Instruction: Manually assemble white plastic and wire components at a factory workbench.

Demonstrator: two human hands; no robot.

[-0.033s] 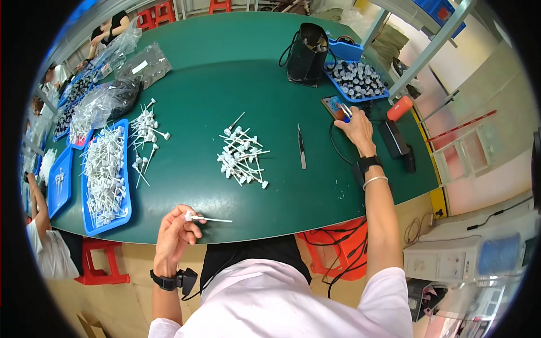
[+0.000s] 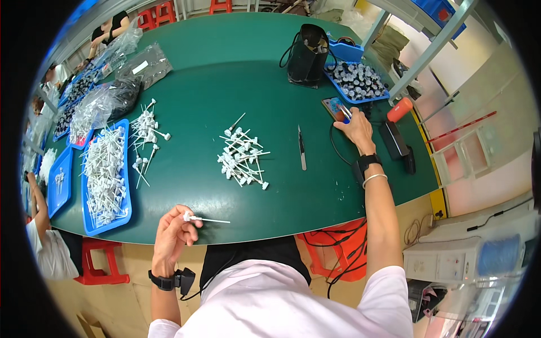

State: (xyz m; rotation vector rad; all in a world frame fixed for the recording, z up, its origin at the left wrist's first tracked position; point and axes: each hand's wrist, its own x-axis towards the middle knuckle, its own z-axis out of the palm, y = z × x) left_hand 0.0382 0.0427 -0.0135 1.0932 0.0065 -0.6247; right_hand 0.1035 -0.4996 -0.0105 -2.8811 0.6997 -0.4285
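Observation:
My left hand [image 2: 173, 232], at the table's near edge, pinches a white pump head [image 2: 193, 217] whose thin tube points right. At the right, my right hand [image 2: 358, 130] is closed around a small blue-and-silver hand tool [image 2: 345, 114]; the fingers hide much of it, and its kind is unclear. Just beyond that tool lies a phone [image 2: 331, 105]. A loose pile of white pump heads [image 2: 241, 158] sits mid-table between my hands. Black tweezers [image 2: 302, 147] lie to the right of the pile.
Left of me, a blue tray [image 2: 128, 211] is heaped with pump heads, with a small cluster [image 2: 147, 127] beside it. Another blue tray [image 2: 341, 93] of dark, clear-capped parts and a black bag [image 2: 307, 56] stand far right. An orange cylinder [image 2: 399, 109] lies near a black device [image 2: 393, 139].
My left hand has shifted very slightly left with the pump head. My right hand stays nearly where it was, still around the tool.

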